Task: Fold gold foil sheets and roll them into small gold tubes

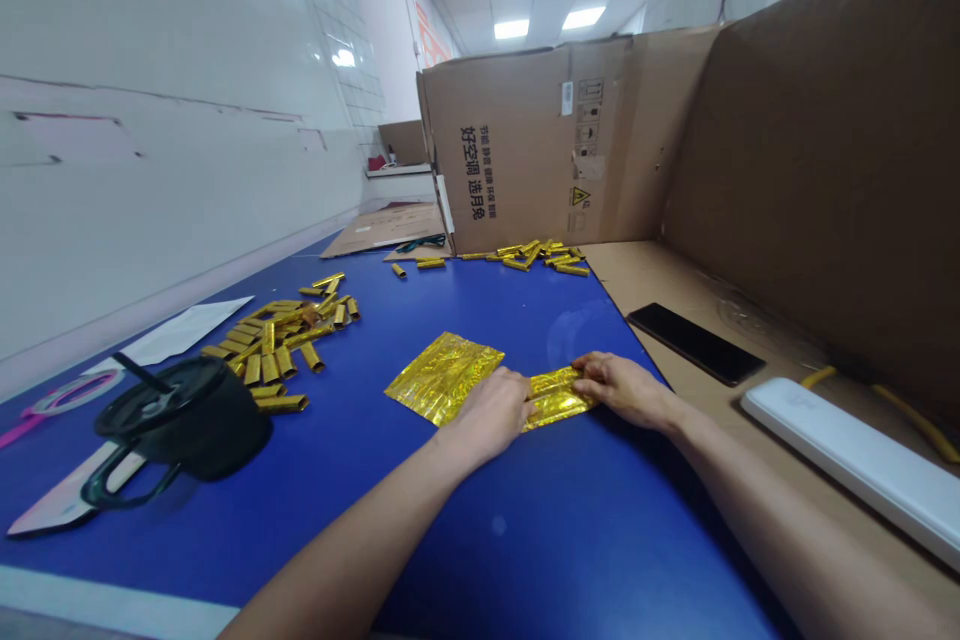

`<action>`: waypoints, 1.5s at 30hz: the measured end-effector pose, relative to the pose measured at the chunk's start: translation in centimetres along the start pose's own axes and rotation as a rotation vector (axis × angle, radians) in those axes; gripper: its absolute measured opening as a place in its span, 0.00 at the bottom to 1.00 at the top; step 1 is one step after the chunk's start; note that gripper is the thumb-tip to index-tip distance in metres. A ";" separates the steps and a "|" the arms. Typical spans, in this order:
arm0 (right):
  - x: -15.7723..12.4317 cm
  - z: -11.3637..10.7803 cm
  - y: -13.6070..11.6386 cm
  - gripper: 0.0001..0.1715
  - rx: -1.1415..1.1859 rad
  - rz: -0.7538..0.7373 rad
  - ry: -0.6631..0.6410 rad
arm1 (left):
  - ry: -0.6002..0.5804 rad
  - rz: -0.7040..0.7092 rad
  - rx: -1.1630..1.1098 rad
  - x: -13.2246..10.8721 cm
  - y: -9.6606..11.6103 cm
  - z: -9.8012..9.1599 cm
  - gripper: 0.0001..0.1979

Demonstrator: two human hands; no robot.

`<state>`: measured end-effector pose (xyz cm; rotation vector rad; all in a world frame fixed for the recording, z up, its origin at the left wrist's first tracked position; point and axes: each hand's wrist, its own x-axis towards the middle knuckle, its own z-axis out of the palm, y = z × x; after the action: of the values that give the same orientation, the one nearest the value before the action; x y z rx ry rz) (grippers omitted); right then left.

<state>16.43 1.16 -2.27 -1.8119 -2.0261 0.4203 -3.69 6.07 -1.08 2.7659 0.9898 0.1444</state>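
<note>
A crinkled sheet of holographic gold foil (442,378) lies flat on the blue table (390,530), with one end folded into a narrow band (555,398). My left hand (491,412) rests on the middle of the sheet, its fingers pressing the foil. My right hand (622,388) grips the far end of the folded band, fingertips on the foil. Between the hands, the foil is partly hidden. To the left, a loose heap of small folded gold foil tubes (281,345) lies on the table, and another heap (532,257) lies at the far edge.
A black lidded mug with a straw (184,420) stands left of my hands, on a white card (67,500). A black phone (696,343) and a white bar (855,460) lie on the cardboard-covered area to the right. Upright cardboard (525,145) walls the far side.
</note>
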 end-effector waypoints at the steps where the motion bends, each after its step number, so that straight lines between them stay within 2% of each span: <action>1: 0.0 0.2 0.0 0.15 -0.027 0.007 0.019 | 0.018 0.016 0.030 0.0 0.0 0.0 0.10; 9: 0.1 0.9 -0.3 0.09 -0.147 0.048 0.115 | 0.045 0.061 0.150 0.1 0.0 0.5 0.09; 17: 0.1 1.3 -0.4 0.07 -0.187 -0.021 0.151 | 0.058 0.111 0.226 0.0 0.1 1.0 0.11; 24: 0.1 1.2 -0.5 0.07 -0.183 -0.001 0.140 | 0.069 0.167 0.302 -0.1 0.3 1.1 0.10; 31: 0.5 1.5 1.4 0.05 -0.164 0.017 0.201 | 0.081 0.221 0.370 -0.6 1.7 1.3 0.12; 38: 0.8 1.5 3.4 0.28 -0.105 0.046 0.201 | 0.071 0.270 0.277 -1.2 2.6 1.1 0.10; 45: 0.6 1.3 2.9 0.34 -0.141 0.138 0.105 | 0.038 0.280 0.193 -1.1 2.1 0.5 0.10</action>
<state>18.28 2.17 -4.71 -2.0207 -1.9094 0.2198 -3.16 3.70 -1.15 3.0793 0.6494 0.1503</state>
